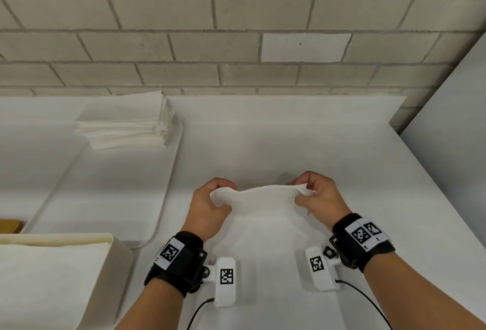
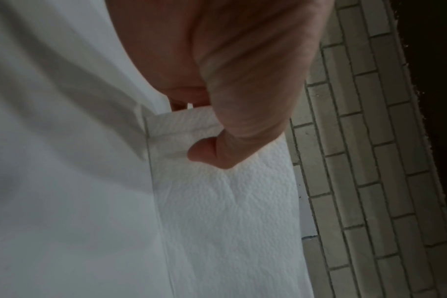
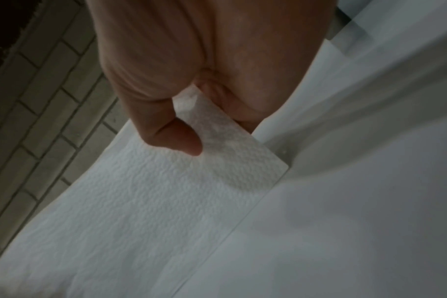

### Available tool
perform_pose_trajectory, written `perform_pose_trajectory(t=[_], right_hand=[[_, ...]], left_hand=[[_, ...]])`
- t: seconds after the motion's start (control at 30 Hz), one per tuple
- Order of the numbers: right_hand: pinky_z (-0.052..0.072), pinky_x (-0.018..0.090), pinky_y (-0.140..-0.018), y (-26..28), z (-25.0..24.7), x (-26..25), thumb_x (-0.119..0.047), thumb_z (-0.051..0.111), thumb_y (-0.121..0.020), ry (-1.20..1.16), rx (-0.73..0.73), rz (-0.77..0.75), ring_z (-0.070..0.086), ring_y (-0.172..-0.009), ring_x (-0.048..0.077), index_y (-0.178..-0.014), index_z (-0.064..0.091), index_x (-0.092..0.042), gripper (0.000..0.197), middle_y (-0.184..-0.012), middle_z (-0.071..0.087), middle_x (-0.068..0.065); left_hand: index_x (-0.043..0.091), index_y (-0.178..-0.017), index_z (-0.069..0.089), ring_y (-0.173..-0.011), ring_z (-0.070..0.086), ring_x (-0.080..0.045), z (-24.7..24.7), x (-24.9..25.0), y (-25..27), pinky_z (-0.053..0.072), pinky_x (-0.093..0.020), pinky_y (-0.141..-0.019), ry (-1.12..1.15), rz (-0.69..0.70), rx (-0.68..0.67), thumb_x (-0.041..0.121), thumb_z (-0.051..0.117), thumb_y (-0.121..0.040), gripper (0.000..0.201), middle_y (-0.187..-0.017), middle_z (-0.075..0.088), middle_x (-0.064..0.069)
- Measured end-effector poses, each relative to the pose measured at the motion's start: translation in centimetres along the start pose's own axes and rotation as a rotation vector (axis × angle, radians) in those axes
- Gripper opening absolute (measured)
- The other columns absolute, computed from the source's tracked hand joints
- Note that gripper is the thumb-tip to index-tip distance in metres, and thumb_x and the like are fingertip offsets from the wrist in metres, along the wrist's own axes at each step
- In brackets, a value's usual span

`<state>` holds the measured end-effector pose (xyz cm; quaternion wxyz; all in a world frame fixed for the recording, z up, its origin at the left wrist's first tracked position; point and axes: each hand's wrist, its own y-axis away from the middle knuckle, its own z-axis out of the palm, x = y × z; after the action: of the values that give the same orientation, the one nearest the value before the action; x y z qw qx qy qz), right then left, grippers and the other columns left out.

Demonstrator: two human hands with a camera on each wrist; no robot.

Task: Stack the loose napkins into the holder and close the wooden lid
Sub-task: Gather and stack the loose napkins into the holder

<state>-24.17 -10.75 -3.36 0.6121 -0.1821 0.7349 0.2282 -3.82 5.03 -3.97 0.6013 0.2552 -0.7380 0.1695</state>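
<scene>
While both hands hold it above the white bench (image 1: 263, 132), the napkin (image 1: 261, 199) hangs as one white sheet of paper with a fine embossed grain, and it sags a little in the middle. In the left wrist view a straight fold line runs along its edge.

The left hand (image 1: 207, 206) pinches the left end of the napkin: its thumb (image 2: 204, 151) presses on the top of the paper and the other fingers are curled under it. The right hand (image 1: 319, 195) pinches the right end in the same way, with the thumb (image 3: 176, 137) on the paper and the corner of the sheet going up between thumb and curled fingers. The napkin is stretched between the two hands, in front of the person, and I cannot tell if its lower edge touches the bench.

At the back left a stack of napkins (image 1: 126, 122) lies on a white tray (image 1: 168, 185), well apart from the hands. At the lower left stands the cream holder (image 1: 115, 251), with white paper inside it. A small brown piece (image 1: 10, 226) shows just behind the holder; I cannot tell what it is. Behind the bench is a grey brick wall (image 1: 236, 40). Both wrists carry black straps with printed markers.
</scene>
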Motion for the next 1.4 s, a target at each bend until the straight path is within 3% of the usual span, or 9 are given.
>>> perform_pose_trajectory(t=[0.13,0.33,0.57,0.83,0.93,1.03,1.17,1.33,1.4], right_hand=[[0.051,0.023,-0.061,-0.1,-0.1,0.2,0.001,0.062,-0.055,-0.028,-0.038,-0.022,0.065,-0.072,0.013,-0.083,0.066,-0.011,0.031,-0.092,0.074,0.013],[0.054,0.027,-0.059,0.0,0.5,-0.1,0.005,0.063,-0.055,-0.093,-0.084,0.011,0.065,-0.066,0.014,-0.093,0.067,-0.014,0.043,-0.080,0.070,-0.001],[0.058,0.037,-0.074,-0.2,0.6,0.1,0.004,0.072,-0.056,-0.003,-0.074,0.029,0.068,-0.082,0.021,-0.099,0.067,-0.017,0.048,-0.094,0.071,0.007],[0.057,0.038,-0.083,0.0,-0.1,0.1,0.008,0.070,-0.084,0.011,-0.045,0.089,0.068,-0.094,0.030,-0.104,0.059,-0.014,0.031,-0.105,0.070,0.016],[0.057,0.033,-0.071,0.4,0.4,-1.4,0.002,0.072,-0.084,-0.048,0.056,0.066,0.068,-0.081,0.025,-0.099,0.049,-0.016,0.033,-0.093,0.070,0.015],[0.047,0.031,-0.063,1.0,1.2,-3.8,-0.005,0.073,-0.086,-0.080,0.125,-0.026,0.059,-0.069,0.022,-0.093,0.045,-0.018,0.032,-0.076,0.057,0.016],[0.045,0.038,-0.066,1.9,3.6,-7.0,-0.001,0.072,-0.086,-0.147,0.057,-0.149,0.051,-0.072,0.024,-0.077,0.045,-0.017,0.033,-0.065,0.048,0.006],[0.053,0.020,-0.068,3.7,9.1,-10.1,0.012,0.071,-0.080,-0.118,-0.129,-0.301,0.059,-0.065,0.011,-0.069,0.058,-0.011,0.028,-0.066,0.062,-0.007],[0.052,0.017,-0.070,4.4,11.6,-11.4,0.014,0.067,-0.082,-0.097,-0.208,-0.306,0.064,-0.070,0.007,-0.074,0.066,-0.008,0.024,-0.071,0.070,-0.006]], left_hand=[[0.011,-0.092,0.069,-0.068,0.061,-0.003,0.0,0.2,0.2,0.049,-0.018,-0.059,0.024,-0.002,-0.006,-0.024,0.062,-0.068,0.043,-0.084,0.070,0.006],[0.017,-0.094,0.070,-0.070,0.063,-0.005,0.6,0.5,0.2,0.050,-0.017,-0.059,0.051,-0.021,-0.017,-0.013,0.077,-0.062,0.045,-0.084,0.070,0.005],[0.023,-0.095,0.070,-0.072,0.063,0.002,0.9,0.4,0.1,0.049,-0.013,-0.063,0.001,-0.033,-0.029,-0.003,0.086,-0.067,0.041,-0.079,0.069,0.017],[0.029,-0.105,0.063,-0.090,0.064,0.002,-0.5,0.0,0.0,0.046,-0.013,-0.075,-0.152,0.016,-0.034,0.009,0.066,-0.093,0.024,-0.101,0.070,0.012],[0.027,-0.118,0.056,-0.100,0.064,-0.003,-1.6,1.4,0.0,0.048,-0.008,-0.073,-0.117,0.026,0.017,0.006,0.063,-0.095,0.031,-0.108,0.065,0.009],[0.024,-0.120,0.053,-0.088,0.065,0.004,-3.4,4.5,0.0,0.051,-0.009,-0.070,-0.108,0.072,0.060,0.003,0.063,-0.094,0.034,-0.106,0.065,0.007],[0.028,-0.119,0.051,-0.087,0.071,-0.020,-7.9,8.8,1.0,0.059,-0.033,-0.070,-0.166,0.071,0.085,0.008,0.062,-0.094,0.034,-0.103,0.071,-0.003],[0.028,-0.116,0.038,-0.069,0.066,-0.029,-15.2,11.4,3.7,0.054,-0.042,-0.059,-0.238,0.070,0.070,-0.002,0.050,-0.095,0.038,-0.096,0.070,-0.012],[0.024,-0.108,0.039,-0.059,0.060,-0.020,-18.8,11.2,5.1,0.050,-0.035,-0.054,-0.285,0.083,0.068,-0.006,0.049,-0.095,0.034,-0.090,0.069,-0.001]])
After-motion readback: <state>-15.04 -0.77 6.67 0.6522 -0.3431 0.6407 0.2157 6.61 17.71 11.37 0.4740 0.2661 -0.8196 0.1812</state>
